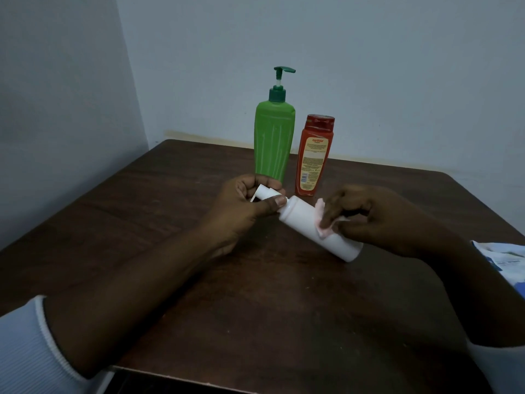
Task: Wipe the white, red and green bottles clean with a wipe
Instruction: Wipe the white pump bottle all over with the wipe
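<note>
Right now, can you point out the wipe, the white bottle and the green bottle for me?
wipe (320,208), head view, on its pink upper fold.
white bottle (301,220), head view, on its bare body near the shoulder.
green bottle (272,143), head view, on the middle of its body.

Dark wooden table (142,223) is carrying bottles
A green bottle (274,143) and red bottle (312,160) are standing side by side; a packet (508,260) is lying at its right edge.

1. One wide-angle head view looked forward and down over the table (284,308) from its near edge.
2. It sat close: the left hand (244,204) and right hand (380,220) lay mid-frame.
3. It faced the wall (369,66), whose corner ran down the upper left.
</note>
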`<state>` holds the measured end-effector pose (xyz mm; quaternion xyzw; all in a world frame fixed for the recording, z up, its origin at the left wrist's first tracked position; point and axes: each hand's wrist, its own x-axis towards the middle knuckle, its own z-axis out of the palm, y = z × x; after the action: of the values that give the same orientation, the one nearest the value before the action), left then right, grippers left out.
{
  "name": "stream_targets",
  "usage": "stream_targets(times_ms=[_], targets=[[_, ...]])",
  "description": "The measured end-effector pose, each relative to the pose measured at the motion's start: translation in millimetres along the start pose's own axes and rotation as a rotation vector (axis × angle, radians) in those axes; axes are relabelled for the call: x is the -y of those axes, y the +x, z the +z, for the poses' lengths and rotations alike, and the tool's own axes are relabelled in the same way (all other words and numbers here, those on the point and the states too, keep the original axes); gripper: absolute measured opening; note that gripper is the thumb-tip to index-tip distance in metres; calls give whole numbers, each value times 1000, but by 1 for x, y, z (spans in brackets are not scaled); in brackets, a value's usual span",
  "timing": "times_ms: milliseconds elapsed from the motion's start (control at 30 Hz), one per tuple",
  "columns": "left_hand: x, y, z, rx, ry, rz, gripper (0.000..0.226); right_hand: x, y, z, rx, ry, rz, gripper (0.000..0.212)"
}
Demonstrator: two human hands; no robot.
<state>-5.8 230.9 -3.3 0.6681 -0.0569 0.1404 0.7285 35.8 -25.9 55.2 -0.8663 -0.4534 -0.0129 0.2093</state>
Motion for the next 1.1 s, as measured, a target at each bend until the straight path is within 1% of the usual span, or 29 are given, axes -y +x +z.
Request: stream_targets(times_ms=[133, 233, 300, 433, 500, 567, 633, 733, 800, 867, 933, 967, 1100], targets=[[-1, -1, -5, 0, -5, 3, 19, -5, 6, 2, -56, 92, 78, 28], [1, -1, -2, -11, -4, -9, 18, -9, 4, 8, -96, 21, 107, 29], [2, -2, 1, -23, -9, -27, 18, -8, 0, 7, -105, 31, 62, 29], [-2, -3, 3, -41, -6, -45, 16, 5, -3, 1, 13, -15, -101, 21], [-3, -3, 2, -54, 2, -52, 15, 9, 0, 2, 24, -29, -124, 19], [-5, -2, 0, -69, 7, -51, 15, 7, 5, 3, -43, -23, -87, 18], [-5, -1, -2, -80, 15, -54, 15, 3, 8, 7, -114, -3, 2, 17], [-3, -1, -1, -99, 32, -56, 16, -5, 9, 13, -153, -28, 88, 16], [0, -2, 1, -122, 32, -61, 17, -4, 5, 13, -126, 3, 55, 17], [0, -1, 2, -137, 19, -73, 16, 0, 3, 9, -22, 18, -13, 19], [-2, 0, 1, -136, 7, -88, 16, 2, 3, 5, 75, 15, -19, 17], [-2, 1, 0, -135, 9, -92, 17, 2, 4, 3, 75, 23, -7, 17], [-2, 1, -3, -152, 28, -93, 23, -3, 7, 5, -48, 72, 70, 21]])
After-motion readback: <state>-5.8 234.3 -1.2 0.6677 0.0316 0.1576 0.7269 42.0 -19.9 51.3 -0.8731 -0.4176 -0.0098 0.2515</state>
